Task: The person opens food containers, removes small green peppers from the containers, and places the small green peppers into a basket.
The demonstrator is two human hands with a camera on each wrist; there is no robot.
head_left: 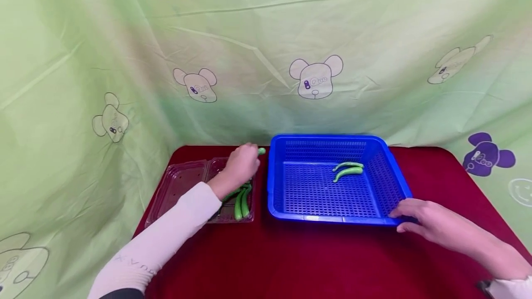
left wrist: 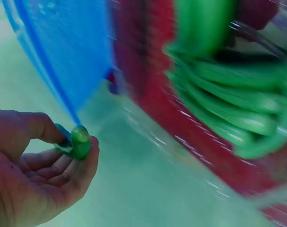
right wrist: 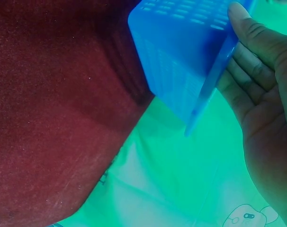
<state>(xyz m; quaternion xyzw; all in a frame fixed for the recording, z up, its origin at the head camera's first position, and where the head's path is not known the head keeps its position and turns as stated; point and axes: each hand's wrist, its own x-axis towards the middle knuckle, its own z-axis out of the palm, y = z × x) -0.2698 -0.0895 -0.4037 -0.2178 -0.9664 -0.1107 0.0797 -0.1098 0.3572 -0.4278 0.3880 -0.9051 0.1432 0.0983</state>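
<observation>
My left hand (head_left: 243, 163) is raised over a clear plastic container (head_left: 176, 181) and pinches a green chili pepper (left wrist: 80, 143) between thumb and fingers. The pepper's end pokes out beside the hand in the head view. Several more green chili peppers (head_left: 238, 206) lie in the container's right half, partly covered by the left forearm. To the right stands a blue perforated basket (head_left: 332, 219), with two green chili peppers (head_left: 348, 172) on its floor. At the basket's near right corner my right hand (head_left: 428, 220) grips the rim, thumb on one side and fingers on the other.
A dark red cloth (head_left: 307, 257) covers the table. Behind and to the left hangs a pale green curtain (head_left: 249, 26) printed with bear heads, close to the table's far edge. The basket's left wall stands a short gap from the container.
</observation>
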